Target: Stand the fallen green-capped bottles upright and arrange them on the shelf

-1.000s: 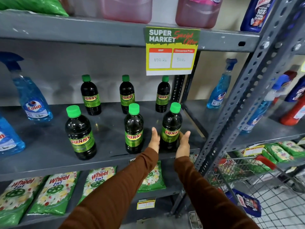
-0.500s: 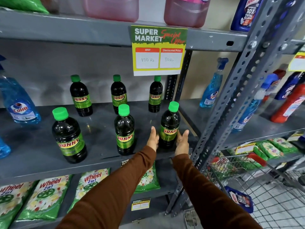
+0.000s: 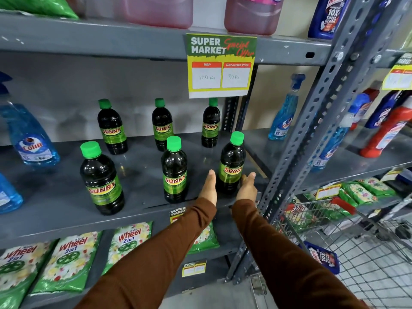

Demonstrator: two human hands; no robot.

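Note:
Several dark bottles with green caps and "SUNNY" labels stand upright on the grey middle shelf (image 3: pixel 55 197), in a back row and a front row. The front right bottle (image 3: pixel 230 166) stands near the shelf's front edge. My left hand (image 3: pixel 209 188) presses against its lower left side and my right hand (image 3: pixel 247 186) against its lower right side, so the bottle's base is clasped between them. The front middle bottle (image 3: pixel 174 170) and the front left bottle (image 3: pixel 100 179) stand free. No bottle lies on its side in view.
Blue Colin spray bottles (image 3: pixel 31 139) stand at the shelf's left end. A slotted steel upright (image 3: pixel 312 134) rises just right of my hands. A price sign (image 3: pixel 220 65) hangs from the shelf above. Wheel packets (image 3: pixel 66 262) lie below, and a wire trolley (image 3: pixel 356 253) stands at lower right.
My hands stay on either side of the front right bottle, which stays upright. Only the view has shifted a little.

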